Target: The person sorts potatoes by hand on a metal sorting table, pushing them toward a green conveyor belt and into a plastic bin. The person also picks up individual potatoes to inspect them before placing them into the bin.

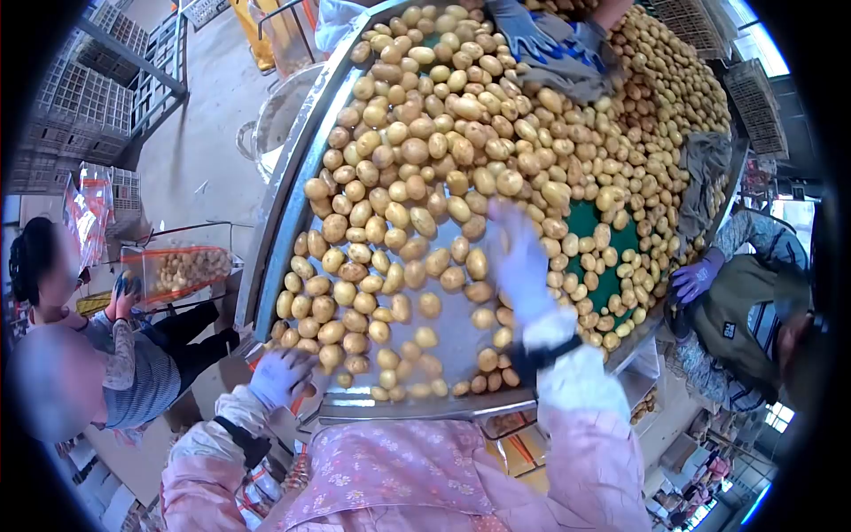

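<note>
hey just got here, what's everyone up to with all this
The camera wearer's gloved right grip reaches over loose potatoes spread across a metal-edged table; the gloved left grip is at its near left corner. Whether either holds a potato is unclear. One co-worker is at the right side; another's gloves are at the far end.

metal-rimmed table [425, 410] across the frame's middle, potatoes [425, 146] piled thickly toward the upper right, thinner at lower centre over its grey top [456, 341], green surface [584, 216] showing right of centre, grey cloth [706, 168] along its right edge
</note>
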Available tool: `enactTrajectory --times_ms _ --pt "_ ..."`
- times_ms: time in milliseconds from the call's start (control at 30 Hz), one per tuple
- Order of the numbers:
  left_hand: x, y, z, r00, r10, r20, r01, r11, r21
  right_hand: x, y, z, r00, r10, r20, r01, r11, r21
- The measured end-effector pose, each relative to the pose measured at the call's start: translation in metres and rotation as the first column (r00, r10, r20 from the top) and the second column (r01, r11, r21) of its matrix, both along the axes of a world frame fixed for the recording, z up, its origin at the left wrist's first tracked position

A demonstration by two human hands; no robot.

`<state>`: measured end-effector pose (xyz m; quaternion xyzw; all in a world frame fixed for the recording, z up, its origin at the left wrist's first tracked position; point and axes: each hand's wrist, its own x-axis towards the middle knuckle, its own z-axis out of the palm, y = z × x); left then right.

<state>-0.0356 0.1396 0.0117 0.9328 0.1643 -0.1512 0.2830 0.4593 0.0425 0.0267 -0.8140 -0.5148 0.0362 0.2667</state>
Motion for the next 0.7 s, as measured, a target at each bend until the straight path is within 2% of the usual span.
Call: enactTrajectory --times_ms 33,67,100,133,167,233,300,333,367,433,500,567,600,633,667,700 --pt "0.027 0.017 0.004 0.984 -0.007 0.176 -0.009 0.996 0.089 0.018 0.048 0.002 0.999 0.017 -0.05 -0.014 0.998 0.058" --pt "0.056 0.039 0.004 0.967 0.051 0.25 -0.069 0.995 0.066 0.036 0.096 0.004 0.995 0.039 -0.097 -0.027 0.993 0.117" --pt "0.091 0.063 0.004 0.925 0.072 0.374 -0.138 0.979 0.152 0.043 0.139 0.003 0.991 0.108 -0.076 -0.099 0.988 0.115" --pt "0.123 0.086 0.002 0.913 0.157 0.377 -0.238 0.955 0.178 0.048 0.178 -0.02 0.984 0.152 0.097 -0.17 0.962 0.213" --pt "0.158 0.11 -0.002 0.856 0.229 0.464 -0.36 0.908 0.214 0.041 0.208 -0.034 0.972 0.172 0.162 -0.163 0.984 -0.069" --pt "0.219 0.157 -0.019 0.771 0.368 0.52 -0.542 0.807 0.232 -0.015 0.219 -0.007 0.98 0.135 0.145 -0.078 0.935 -0.346" --pt "0.26 0.171 -0.035 0.707 0.539 0.458 -0.649 0.751 0.117 -0.033 0.177 -0.047 0.964 0.169 0.207 -0.158 0.985 -0.067" --pt "0.274 0.159 -0.027 0.767 0.513 0.387 -0.619 0.749 0.234 -0.033 0.144 -0.045 0.967 0.246 0.058 -0.233 0.956 -0.181" --pt "0.274 0.156 -0.04 0.795 0.429 0.428 -0.536 0.828 0.164 -0.023 0.112 -0.041 0.949 0.301 -0.092 -0.315 0.909 -0.274" --pt "0.272 0.13 -0.042 0.829 0.386 0.406 -0.48 0.862 0.161 -0.013 0.069 -0.02 0.894 0.203 -0.399 -0.34 0.888 -0.31" --pt "0.239 0.064 -0.045 0.887 0.23 0.4 -0.326 0.926 0.191 0.007 -0.025 -0.032 0.974 0.223 -0.034 -0.22 0.901 -0.374" --pt "0.21 0.005 -0.024 0.943 0.183 0.278 -0.228 0.963 0.142 -0.02 -0.066 -0.029 0.994 -0.03 0.102 0.069 0.912 -0.405" --pt "0.189 -0.023 -0.019 0.964 0.126 0.234 -0.139 0.99 0.04 -0.038 -0.088 -0.027 0.974 -0.152 0.168 0.209 0.888 -0.409" --pt "0.167 -0.043 -0.019 0.978 0.063 0.199 -0.052 0.997 -0.062 -0.058 -0.115 -0.04 0.98 -0.127 0.154 0.178 0.904 -0.389" --pt "0.147 -0.056 -0.022 0.984 0.04 0.175 -0.033 0.999 -0.04 -0.079 -0.137 -0.051 0.985 -0.101 0.143 0.148 0.919 -0.365" --pt "0.124 -0.066 -0.026 0.988 0.015 0.152 -0.012 1.0 -0.019 -0.103 -0.143 -0.032 0.99 0.002 0.138 0.067 0.868 -0.492"
